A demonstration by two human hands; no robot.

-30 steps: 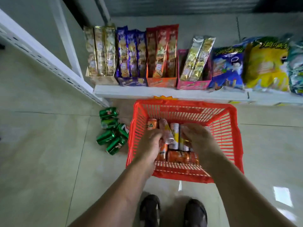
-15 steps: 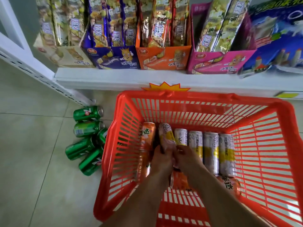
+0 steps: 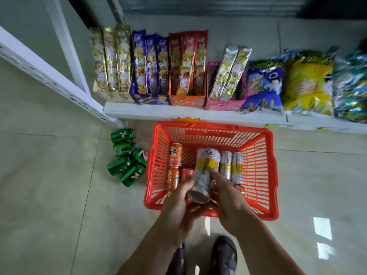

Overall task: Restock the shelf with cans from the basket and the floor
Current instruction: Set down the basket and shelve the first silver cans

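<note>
**Two hands lifting silver-and-yellow cans above an orange basket**

Head view, looking down at a tiled floor (image 3: 49, 195) in front of a low white shelf (image 3: 158, 113). An orange plastic basket (image 3: 258, 175) stands on the floor just near of the shelf edge. Above the near half of the basket, the left hand (image 3: 178, 203) and the right hand (image 3: 228, 197) grasp a bundle of silver-and-yellow cans (image 3: 206, 169) between them, tilted with the bottom ends toward the camera. The left hand's fingers curl around the near left side of the bundle; the right hand closes on its right side, one finger extended along the can wall. How many cans the bundle contains cannot be told.

Inside the basket, two more silver-and-yellow cans (image 3: 231, 165) lie side by side to the right of the held bundle, and orange cans (image 3: 175, 155) lie along the left wall, one far, two nearer.

On the floor just left of the basket, five green cans (image 3: 123, 148) lie on their sides in a loose cluster, touching one another.

The shelf carries display boxes of snack packets (image 3: 151, 64) at the left and centre and loose snack bags (image 3: 307, 84) at the right. A white perforated upright (image 3: 49, 80) runs diagonally at the far left. Two dark shoes (image 3: 224, 255) appear at the near edge.
</note>
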